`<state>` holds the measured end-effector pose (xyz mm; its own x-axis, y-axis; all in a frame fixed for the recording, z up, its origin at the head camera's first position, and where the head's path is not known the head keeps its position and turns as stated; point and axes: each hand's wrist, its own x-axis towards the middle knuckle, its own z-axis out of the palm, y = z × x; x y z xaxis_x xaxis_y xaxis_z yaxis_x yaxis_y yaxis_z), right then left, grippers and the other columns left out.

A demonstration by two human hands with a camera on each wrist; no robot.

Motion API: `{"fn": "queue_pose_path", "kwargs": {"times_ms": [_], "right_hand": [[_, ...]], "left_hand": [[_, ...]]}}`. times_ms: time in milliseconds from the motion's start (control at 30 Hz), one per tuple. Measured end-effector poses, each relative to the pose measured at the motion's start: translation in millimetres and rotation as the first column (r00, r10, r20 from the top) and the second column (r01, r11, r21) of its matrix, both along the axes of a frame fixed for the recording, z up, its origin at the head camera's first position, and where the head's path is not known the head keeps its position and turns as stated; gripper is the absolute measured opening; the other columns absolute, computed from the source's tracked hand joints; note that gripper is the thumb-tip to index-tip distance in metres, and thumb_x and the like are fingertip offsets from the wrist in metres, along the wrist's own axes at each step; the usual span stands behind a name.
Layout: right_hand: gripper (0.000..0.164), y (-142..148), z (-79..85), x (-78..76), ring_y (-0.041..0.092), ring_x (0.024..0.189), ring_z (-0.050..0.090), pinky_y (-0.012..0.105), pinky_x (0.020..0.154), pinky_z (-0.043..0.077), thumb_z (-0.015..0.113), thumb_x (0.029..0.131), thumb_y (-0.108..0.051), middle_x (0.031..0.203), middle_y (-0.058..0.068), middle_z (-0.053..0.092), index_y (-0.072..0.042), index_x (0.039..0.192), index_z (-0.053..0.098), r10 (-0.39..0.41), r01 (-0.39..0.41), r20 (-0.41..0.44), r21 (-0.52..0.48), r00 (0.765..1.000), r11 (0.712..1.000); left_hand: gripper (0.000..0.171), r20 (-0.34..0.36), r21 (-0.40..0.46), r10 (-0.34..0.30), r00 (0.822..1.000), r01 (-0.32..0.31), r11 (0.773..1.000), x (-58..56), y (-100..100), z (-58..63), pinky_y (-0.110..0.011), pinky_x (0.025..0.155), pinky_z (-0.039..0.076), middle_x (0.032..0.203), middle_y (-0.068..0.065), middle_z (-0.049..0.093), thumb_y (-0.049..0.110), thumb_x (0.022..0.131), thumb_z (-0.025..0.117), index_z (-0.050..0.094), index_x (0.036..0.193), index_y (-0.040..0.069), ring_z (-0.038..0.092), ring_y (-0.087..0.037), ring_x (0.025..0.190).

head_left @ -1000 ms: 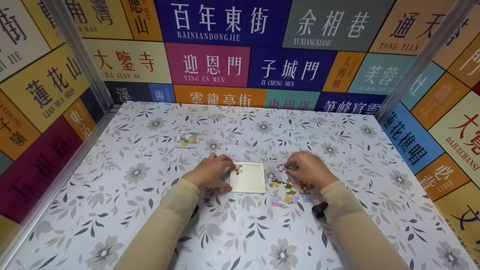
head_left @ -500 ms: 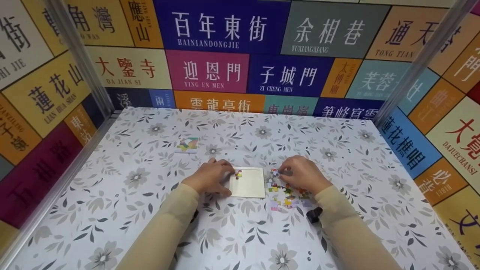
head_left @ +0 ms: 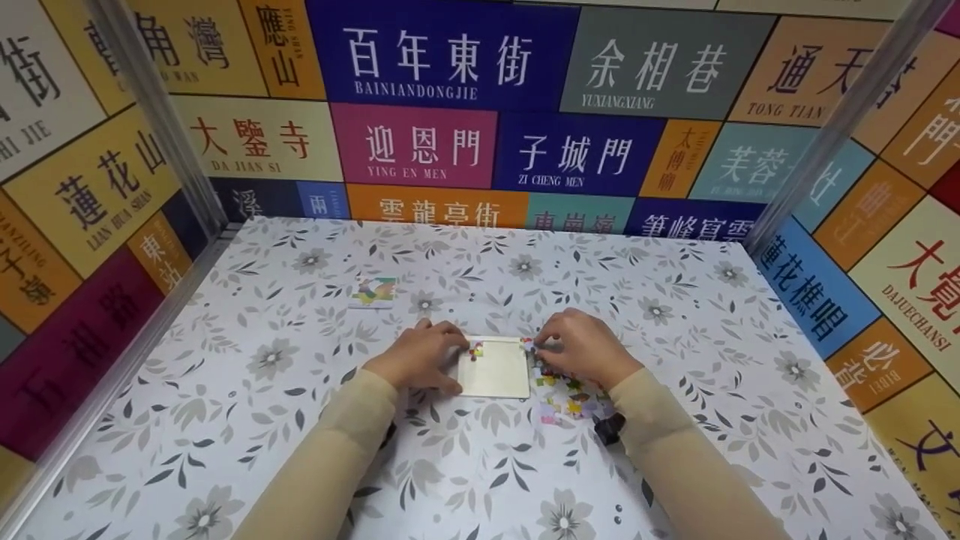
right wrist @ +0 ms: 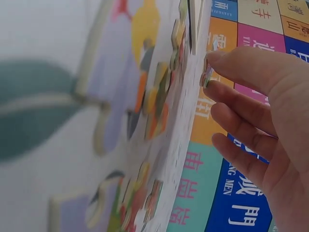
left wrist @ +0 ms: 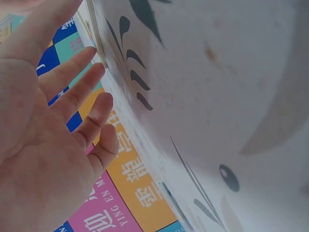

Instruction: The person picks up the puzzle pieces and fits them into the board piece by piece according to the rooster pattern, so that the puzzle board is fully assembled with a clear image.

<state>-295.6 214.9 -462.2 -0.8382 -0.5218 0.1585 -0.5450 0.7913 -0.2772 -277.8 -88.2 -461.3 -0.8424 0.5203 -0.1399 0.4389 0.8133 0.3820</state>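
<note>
A shallow cream puzzle tray (head_left: 495, 375) lies on the table, with a small colourful jigsaw piece (head_left: 476, 350) in its upper left corner. My left hand (head_left: 416, 356) rests at the tray's left side, thumb near the lower corner and index finger by the upper one. In the left wrist view the other fingers (left wrist: 84, 92) are loosely extended. My right hand (head_left: 589, 349) pinches another jigsaw piece (right wrist: 207, 72) between thumb and index finger, at the tray's upper right corner. Loose jigsaw pieces (head_left: 574, 401) lie right of the tray, partly under that hand.
A small square of puzzle picture (head_left: 373, 291) lies farther back on the left. The floral-patterned tabletop (head_left: 450, 465) is bordered by panels with Chinese lettering (head_left: 420, 142) and clear corner posts. A black wrist device (head_left: 609, 429) sits under the right wrist.
My right hand has moved left with the pinched jigsaw piece, from above the loose pieces to the tray's upper right corner. My left hand has stayed at the tray's left side.
</note>
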Motion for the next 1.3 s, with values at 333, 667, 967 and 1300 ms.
{"fn": "queue_pose_path", "kwargs": {"times_ms": [333, 667, 967, 1300], "right_hand": [[0.012, -23, 0.6, -2.5, 0.021, 0.095, 0.068, 0.041, 0.083, 0.058, 0.079, 0.089, -0.021, 0.1, 0.0, 0.076, -0.016, 0.099, 0.083, 0.07, -0.07, -0.038, 0.002, 0.997, 0.998], [0.011, -49, 3.3, -2.7, 0.018, 0.095, 0.069, 0.038, 0.084, 0.058, 0.08, 0.089, -0.021, 0.099, -0.003, 0.076, -0.019, 0.098, 0.084, 0.131, -0.127, -0.074, 0.054, 0.989, 0.99], [0.011, -59, -2.3, -7.4, 0.018, 0.096, 0.068, 0.038, 0.085, 0.057, 0.079, 0.09, -0.021, 0.101, -0.004, 0.076, -0.021, 0.1, 0.084, 0.156, -0.151, -0.054, 0.091, 0.986, 0.984], [0.01, -64, -7.5, -8.5, 0.018, 0.093, 0.067, 0.038, 0.083, 0.057, 0.079, 0.089, -0.019, 0.098, -0.003, 0.074, -0.019, 0.098, 0.084, 0.164, -0.156, -0.078, 0.1, 0.983, 0.983]], "left_hand": [[0.065, -0.034, -0.015, -0.032, 0.999, 0.032, 0.999, -1.8, 0, 2.2, -0.048, 0.109, 0.043, 0.147, -0.001, 0.057, 0.036, 0.079, 0.09, 0.066, 0.138, 0.018, 0.049, -0.031, 0.128], [0.064, -0.049, -0.025, -0.041, 0.998, 0.04, 0.999, -1.9, 0, 2.8, -0.049, 0.106, 0.045, 0.146, -0.002, 0.058, 0.038, 0.08, 0.089, 0.066, 0.137, 0.018, 0.05, -0.033, 0.127], [0.065, -0.041, -0.039, -0.037, 0.998, 0.035, 0.999, -1.7, 0, 1.8, -0.049, 0.106, 0.045, 0.146, -0.002, 0.057, 0.039, 0.08, 0.088, 0.066, 0.138, 0.018, 0.05, -0.033, 0.127], [0.066, -0.061, -0.018, -0.058, 0.996, 0.057, 0.998, 0.3, -2, -1.2, -0.051, 0.104, 0.047, 0.144, -0.004, 0.058, 0.038, 0.079, 0.089, 0.066, 0.137, 0.016, 0.051, -0.036, 0.127]]}}
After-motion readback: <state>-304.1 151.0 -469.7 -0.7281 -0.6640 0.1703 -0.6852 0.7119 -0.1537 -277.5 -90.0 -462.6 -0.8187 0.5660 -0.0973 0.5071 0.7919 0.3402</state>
